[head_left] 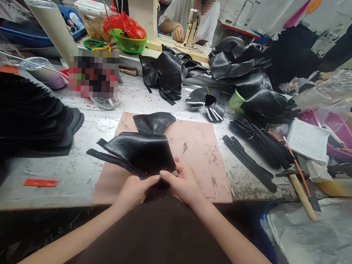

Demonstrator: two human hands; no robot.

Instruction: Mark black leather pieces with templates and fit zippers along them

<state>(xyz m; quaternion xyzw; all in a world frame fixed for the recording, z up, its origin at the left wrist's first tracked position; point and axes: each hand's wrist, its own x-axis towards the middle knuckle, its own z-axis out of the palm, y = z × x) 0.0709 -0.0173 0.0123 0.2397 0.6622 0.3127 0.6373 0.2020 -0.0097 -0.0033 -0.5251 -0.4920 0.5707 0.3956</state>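
Both my hands pinch the near edge of a shiny black leather piece (143, 148) above a pinkish board (198, 156). My left hand (135, 188) holds that edge between thumb and fingers. Close beside it, my right hand (185, 181) grips the right corner, thumb on top. A black zipper strip (113, 158) runs along the piece's near edge, its loose ends sticking out to the left. Just behind, a second black leather piece (154, 122) lies on the board. The undersides of my fingers are hidden by the leather.
At left rises a tall stack of black pieces (28, 114), with a red strip (40, 183) nearer. Zipper strips (249, 162), a hammer (303, 196) and a notebook (308, 139) lie at right. Leather bundles (169, 71) sit behind; a person (210, 16) works at a sewing machine (192, 29).
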